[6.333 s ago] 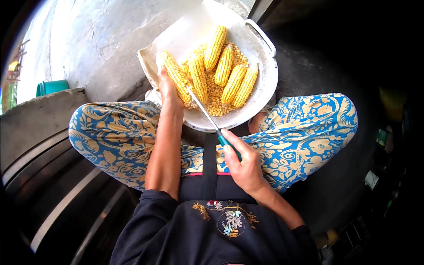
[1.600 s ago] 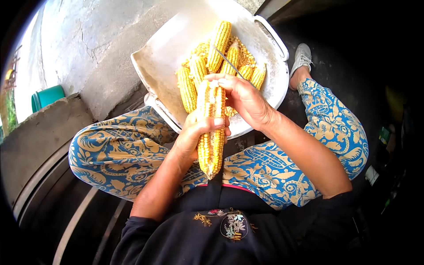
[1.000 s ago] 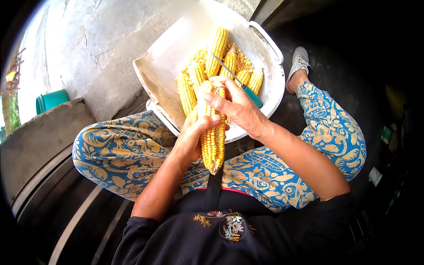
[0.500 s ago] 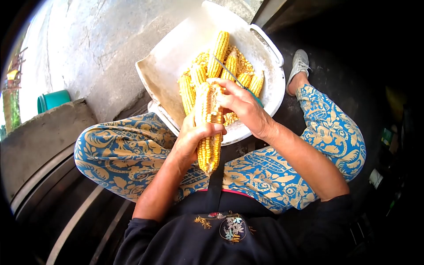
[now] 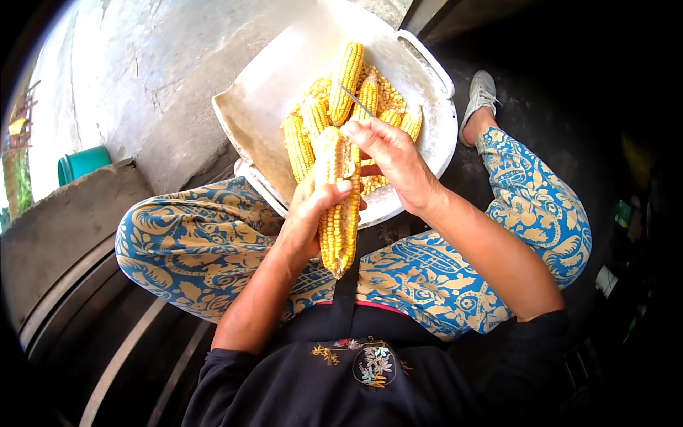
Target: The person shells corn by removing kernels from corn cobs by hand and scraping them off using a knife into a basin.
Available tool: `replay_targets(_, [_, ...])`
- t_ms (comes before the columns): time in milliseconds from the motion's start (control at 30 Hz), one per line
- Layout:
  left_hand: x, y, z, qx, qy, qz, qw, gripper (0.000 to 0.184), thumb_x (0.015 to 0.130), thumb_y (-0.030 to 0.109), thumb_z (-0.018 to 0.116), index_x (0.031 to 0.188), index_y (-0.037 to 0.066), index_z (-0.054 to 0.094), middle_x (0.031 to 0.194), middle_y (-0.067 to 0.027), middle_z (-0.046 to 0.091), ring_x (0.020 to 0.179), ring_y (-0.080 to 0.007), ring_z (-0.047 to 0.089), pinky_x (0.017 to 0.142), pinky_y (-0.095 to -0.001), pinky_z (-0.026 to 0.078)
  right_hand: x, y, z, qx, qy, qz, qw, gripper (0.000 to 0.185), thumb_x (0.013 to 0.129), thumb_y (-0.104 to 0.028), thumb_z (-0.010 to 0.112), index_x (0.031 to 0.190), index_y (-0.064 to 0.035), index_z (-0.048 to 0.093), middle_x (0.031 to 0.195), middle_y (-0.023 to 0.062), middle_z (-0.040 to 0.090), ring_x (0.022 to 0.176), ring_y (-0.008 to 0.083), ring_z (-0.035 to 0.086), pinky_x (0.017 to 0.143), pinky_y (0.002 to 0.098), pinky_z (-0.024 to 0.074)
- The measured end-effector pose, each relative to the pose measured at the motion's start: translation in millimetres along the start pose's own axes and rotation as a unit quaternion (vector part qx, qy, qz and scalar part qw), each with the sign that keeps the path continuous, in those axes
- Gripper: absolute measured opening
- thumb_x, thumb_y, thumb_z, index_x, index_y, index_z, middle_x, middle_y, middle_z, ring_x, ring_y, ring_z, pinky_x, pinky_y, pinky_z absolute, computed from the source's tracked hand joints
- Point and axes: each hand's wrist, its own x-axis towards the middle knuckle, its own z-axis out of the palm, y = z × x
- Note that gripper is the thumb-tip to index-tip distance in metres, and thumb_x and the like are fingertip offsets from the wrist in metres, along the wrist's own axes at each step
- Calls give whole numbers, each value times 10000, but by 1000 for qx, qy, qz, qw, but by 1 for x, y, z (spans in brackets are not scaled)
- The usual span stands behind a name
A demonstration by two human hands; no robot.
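My left hand [image 5: 313, 213] is wrapped around an ear of corn [image 5: 337, 242], its thumb across the front. A bare strip of cob runs down the upper part of this ear, with yellow kernels on both sides. My right hand [image 5: 398, 160] is closed beside the ear's upper end, thumb and fingers close to the bare strip. From behind its fingers a thin metal-shafted tool [image 5: 356, 99] points up and left; the hand covers its handle. Beyond both hands, several whole ears of corn [image 5: 347, 75] lie on loose kernels [image 5: 388, 96] in a white tub [image 5: 274, 78].
The tub stands on the floor between my bent legs, clothed in blue patterned trousers [image 5: 206, 249]. A teal bucket [image 5: 84, 165] lies behind a low concrete ledge [image 5: 71, 213] at the left. A shoe [image 5: 481, 99] is right of the tub.
My right hand has turned and its thumb has lifted along the ear's upper end. The tool's teal handle, visible earlier, is now hidden. My left hand keeps its hold.
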Motion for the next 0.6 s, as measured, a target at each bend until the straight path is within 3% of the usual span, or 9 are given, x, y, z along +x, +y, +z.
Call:
replay_targets(67, [1,-1,1,14,-12,26,999,559,761,245,596,1228,1,412,930,-93,538,780,-184,591,639,-286,484,-1,-3,-1,80,12,49,996,333,905,-379,545,1007,-69,610,889,-2,607,801,78,572,662,229,485])
replay_targets(167, [1,-1,-2,17,-18,6,1000,556,761,246,596,1225,0,412,933,-95,541,780,-183,591,640,-284,484,2,3,-2,49,-2,9,999,339,894,-393,549,1001,-77,610,896,-2,606,818,77,572,674,237,487])
replay_targets(600, [-1,-1,1,21,-12,6,1000,562,754,252,611,1219,6,412,941,-95,537,768,-176,587,638,-281,477,-3,-3,-2,49,-5,35,998,279,898,-316,530,1024,-78,607,941,10,604,864,89,579,714,256,498])
